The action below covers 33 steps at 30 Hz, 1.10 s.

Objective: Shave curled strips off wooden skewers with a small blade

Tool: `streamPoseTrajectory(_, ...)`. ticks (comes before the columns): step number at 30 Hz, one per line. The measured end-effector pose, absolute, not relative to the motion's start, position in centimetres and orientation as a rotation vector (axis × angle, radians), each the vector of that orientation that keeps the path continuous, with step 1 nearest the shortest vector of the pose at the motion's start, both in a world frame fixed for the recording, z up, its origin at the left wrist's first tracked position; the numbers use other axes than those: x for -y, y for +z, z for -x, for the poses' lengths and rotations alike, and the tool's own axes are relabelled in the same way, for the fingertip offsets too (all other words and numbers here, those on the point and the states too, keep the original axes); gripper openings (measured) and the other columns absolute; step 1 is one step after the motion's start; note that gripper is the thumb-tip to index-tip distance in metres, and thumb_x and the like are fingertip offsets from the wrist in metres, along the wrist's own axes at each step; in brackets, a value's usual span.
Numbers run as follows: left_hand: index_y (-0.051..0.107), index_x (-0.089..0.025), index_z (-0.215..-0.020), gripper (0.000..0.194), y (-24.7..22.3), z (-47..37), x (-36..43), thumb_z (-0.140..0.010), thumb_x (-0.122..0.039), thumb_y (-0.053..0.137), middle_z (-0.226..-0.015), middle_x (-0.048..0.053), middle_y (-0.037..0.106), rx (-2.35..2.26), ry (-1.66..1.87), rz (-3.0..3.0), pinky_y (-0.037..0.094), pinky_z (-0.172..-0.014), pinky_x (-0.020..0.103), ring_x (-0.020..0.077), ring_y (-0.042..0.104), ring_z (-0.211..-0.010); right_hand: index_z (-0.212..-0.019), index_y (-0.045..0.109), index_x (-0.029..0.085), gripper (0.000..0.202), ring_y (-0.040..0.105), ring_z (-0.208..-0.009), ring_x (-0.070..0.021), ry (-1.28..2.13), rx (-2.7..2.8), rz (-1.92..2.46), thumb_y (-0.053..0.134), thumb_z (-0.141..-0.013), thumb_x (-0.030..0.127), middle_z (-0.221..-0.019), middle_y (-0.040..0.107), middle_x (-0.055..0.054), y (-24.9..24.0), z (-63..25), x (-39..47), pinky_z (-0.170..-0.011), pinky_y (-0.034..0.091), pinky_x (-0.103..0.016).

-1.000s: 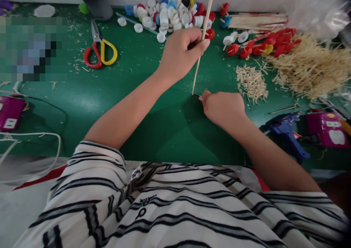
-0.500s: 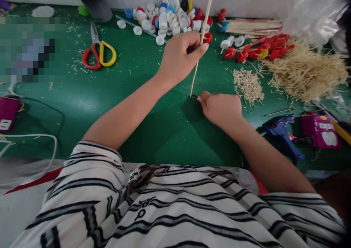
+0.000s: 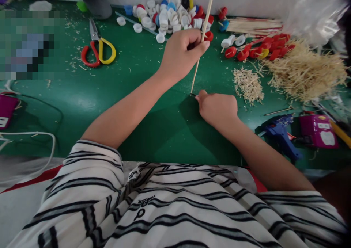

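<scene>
Likely tip work: my left hand [image 3: 182, 50] pinches the wooden stick [image 3: 207, 18], right hand [image 3: 218, 107] grips a thin dark tool [image 3: 193, 94] at its lower end. Next calls for steady hold.

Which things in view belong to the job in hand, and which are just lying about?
Seemingly in use:
- stick, in the left hand
- dark tool, mostly hidden by the right hand

Apparently lying about:
- scissors
- glue gun
- loose caps
- shavings
</scene>
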<state>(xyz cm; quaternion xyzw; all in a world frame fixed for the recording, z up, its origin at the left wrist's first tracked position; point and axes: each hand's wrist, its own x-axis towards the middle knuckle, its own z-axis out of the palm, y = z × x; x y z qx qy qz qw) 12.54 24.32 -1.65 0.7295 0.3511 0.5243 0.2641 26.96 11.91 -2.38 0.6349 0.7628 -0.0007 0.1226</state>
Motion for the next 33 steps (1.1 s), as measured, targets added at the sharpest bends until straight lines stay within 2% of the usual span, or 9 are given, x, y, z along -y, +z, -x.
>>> streamPoseTrajectory(6,0.04,-0.029,-0.05,0.041,-1.6,-12.6,-24.0,-0.084,-0.031,0.062,-0.047,0.0,0.044,-0.915,1.448,-1.968,0.03,-0.056,0.043,0.0182,0.036,-0.048,-0.122,0.066,0.016,0.051,0.07,-0.079,-0.0316,0.002,-2.204,-1.842,0.023,-0.104,0.035,-0.083,0.074,-0.019,-2.3,-26.7,-12.0,-0.063,0.034,-0.035)
streamPoseTrajectory(10,0.035,-0.028,-0.051,0.043,-1.2,-12.6,-23.5,-0.083,-0.022,0.064,-0.051,-0.001,0.039,-0.881,1.45,-2.007,0.029,-0.058,0.041,0.0167,0.033,-0.051,-0.118,0.068,0.015,0.05,0.07,-0.078,-0.0323,0.026,-2.238,-1.831,0.024,-0.104,0.035,-0.086,0.075,-0.02,-2.4,-26.8,-12.0,-0.061,0.034,-0.035)
streamPoseTrajectory(15,0.031,-0.027,-0.054,0.044,-1.2,-12.7,-23.4,-0.087,-0.021,0.06,-0.055,-0.001,0.033,-0.904,1.452,-2.065,0.028,-0.059,0.038,0.0143,0.028,-0.056,-0.121,0.068,0.015,0.053,0.071,-0.079,-0.032,-0.005,-2.19,-1.834,0.023,-0.105,0.036,-0.084,0.074,-0.02,-2.0,-27.2,-11.6,-0.061,0.035,-0.034)
streamPoseTrajectory(20,0.035,-0.03,-0.052,0.044,-1.3,-12.9,-23.7,-0.088,-0.022,0.061,-0.054,-0.001,0.039,-0.892,1.414,-2.033,0.03,-0.058,0.039,0.0151,0.033,-0.056,-0.122,0.068,0.016,0.053,0.07,-0.077,-0.0301,-0.012,-2.176,-1.848,0.023,-0.106,0.039,-0.083,0.074,-0.018,-1.7,-27.6,-11.1,-0.062,0.033,-0.034)
streamPoseTrajectory(29,0.033,-0.026,-0.05,0.048,-1.2,-13.2,-23.8,-0.082,-0.012,0.065,-0.054,-0.001,0.031,-0.837,1.479,-1.953,0.026,-0.057,0.038,0.0141,0.027,-0.054,-0.113,0.066,0.018,0.049,0.068,-0.079,-0.0265,0.076,-2.32,-1.883,0.024,-0.107,0.041,-0.092,0.075,-0.014,-3.1,-27.8,-12.0,-0.062,0.028,-0.032)
streamPoseTrajectory(33,0.031,-0.024,-0.049,0.046,-1.4,-13.4,-24.0,-0.077,-0.016,0.066,-0.054,0.0,0.032,-0.837,1.516,-1.916,0.026,-0.058,0.039,0.0151,0.027,-0.054,-0.114,0.065,0.018,0.049,0.068,-0.079,-0.0262,0.086,-2.327,-1.866,0.022,-0.107,0.04,-0.091,0.075,-0.013,-3.3,-27.7,-12.0,-0.062,0.026,-0.032)
